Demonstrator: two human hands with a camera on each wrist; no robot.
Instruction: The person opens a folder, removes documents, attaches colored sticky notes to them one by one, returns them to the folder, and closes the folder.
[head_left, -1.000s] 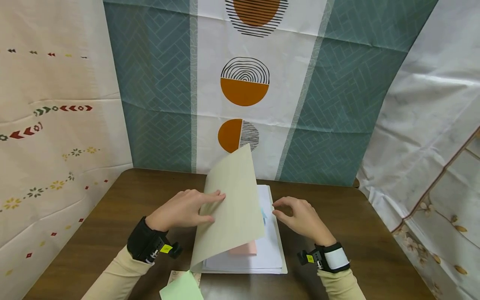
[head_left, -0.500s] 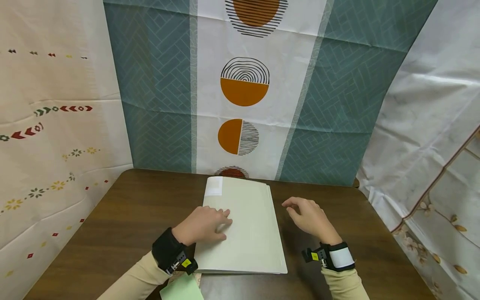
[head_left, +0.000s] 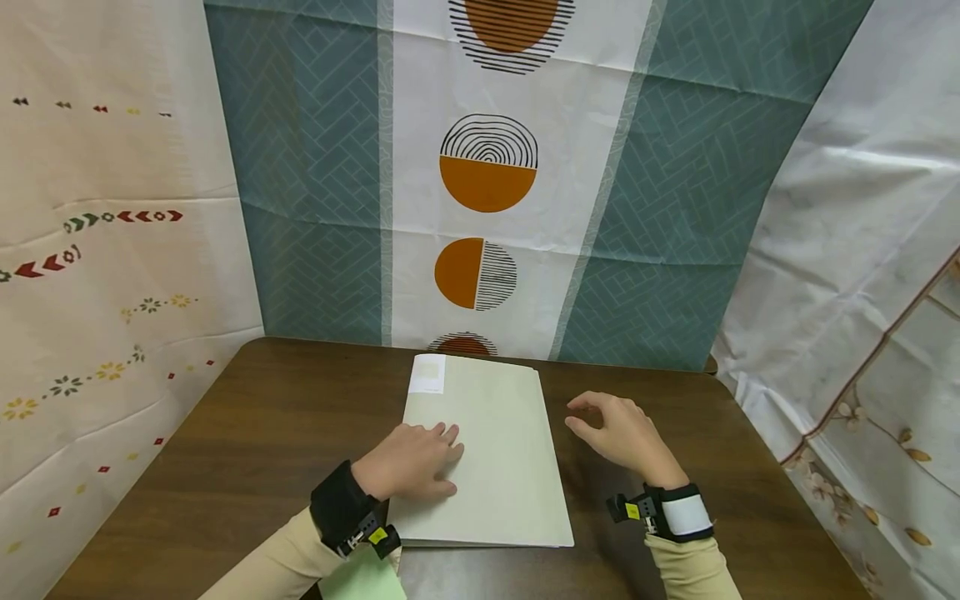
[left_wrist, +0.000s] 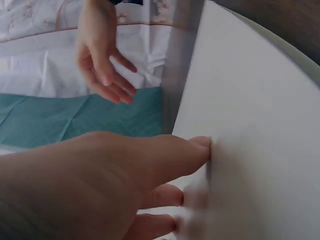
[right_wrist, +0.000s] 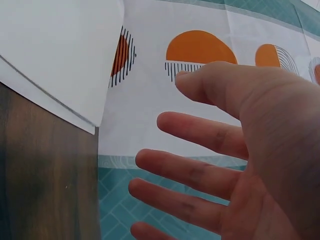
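Observation:
A pale green paper folder (head_left: 502,450) lies closed on the wooden table, with a white label (head_left: 427,373) at its upper left corner. My left hand (head_left: 412,462) rests on the left part of its cover, fingers spread and fingertips touching the surface; the left wrist view shows the thumb against the cover (left_wrist: 255,115). To the right of the folder, my right hand (head_left: 622,433) hovers apart from it. In the right wrist view that hand (right_wrist: 215,165) has its fingers relaxed and holds nothing. The papers inside are hidden by the cover.
A light green paper (head_left: 363,575) lies at the table's front edge, partly covered by the left wrist strap. The brown wooden table (head_left: 300,400) ends at a patterned cloth (head_left: 322,208) at the back. White curtains hang on both sides.
The raised folder cover has come down flat over the white papers and pink note. My left hand moved down and right with it, then slid slightly nearer. My right hand drew back rightward.

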